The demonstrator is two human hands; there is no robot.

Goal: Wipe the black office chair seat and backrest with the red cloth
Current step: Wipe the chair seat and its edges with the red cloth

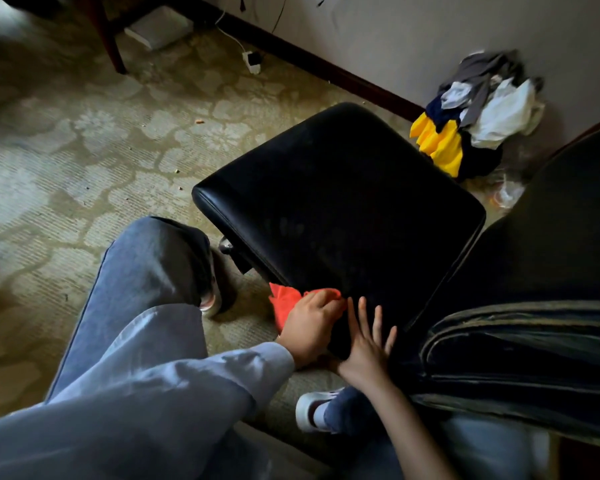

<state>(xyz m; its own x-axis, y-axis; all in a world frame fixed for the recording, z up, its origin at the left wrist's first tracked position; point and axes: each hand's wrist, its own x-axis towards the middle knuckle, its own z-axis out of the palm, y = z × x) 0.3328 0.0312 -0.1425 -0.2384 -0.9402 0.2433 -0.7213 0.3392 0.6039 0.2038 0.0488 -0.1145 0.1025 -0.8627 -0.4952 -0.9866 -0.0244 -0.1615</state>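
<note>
Patterned carpet (84,150) lies under the black office chair seat (343,209). Your left hand (310,329) curls its fingers round the red cloth (284,303) at the seat's near corner. Just beside those fingers, your right hand (368,348) lies flat on the seat, fingers straight and spread. Far past your fingertips, a pile of clothes (475,112) sits by the wall.

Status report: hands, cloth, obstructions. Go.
Left hand grips red cloth, near edge of chair seat. Right hand flat on seat. Folded dark garment lies right of seat.

Home room — patterned carpet (84,150), clothes pile (478,112)
</note>
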